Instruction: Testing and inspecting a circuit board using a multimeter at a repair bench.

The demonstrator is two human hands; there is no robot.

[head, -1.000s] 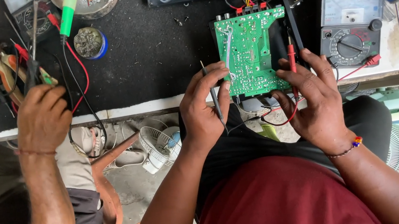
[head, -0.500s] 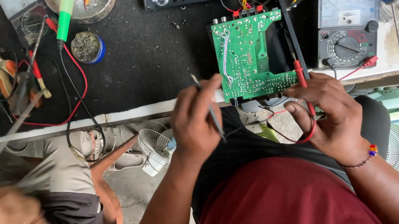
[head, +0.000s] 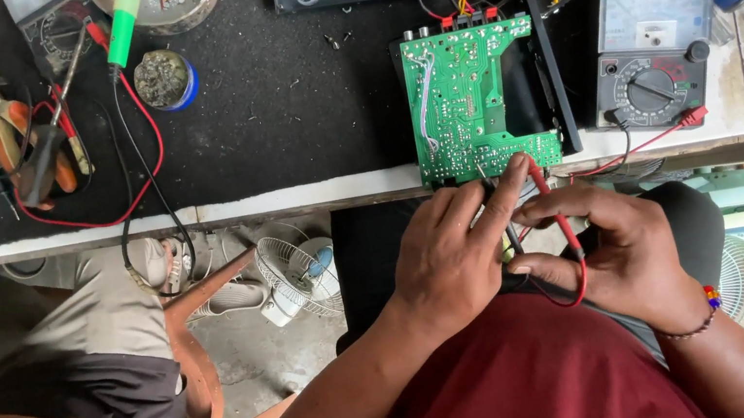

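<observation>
Your left hand [head: 453, 261] pinches the black probe [head: 498, 210] and your right hand [head: 619, 251] pinches the red probe [head: 553, 202], tips together at the near edge of the green board [head: 466, 111]. The board lies solder-side up at the bench edge, so joints are reachable (meter [head: 653, 49] just right, dial facing you).

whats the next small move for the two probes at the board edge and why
Probably ease both probe tips forward onto the solder points. The left hand and right hand hold the black probe and red probe at the near edge of the green circuit board, with the meter wired beside it.
</observation>
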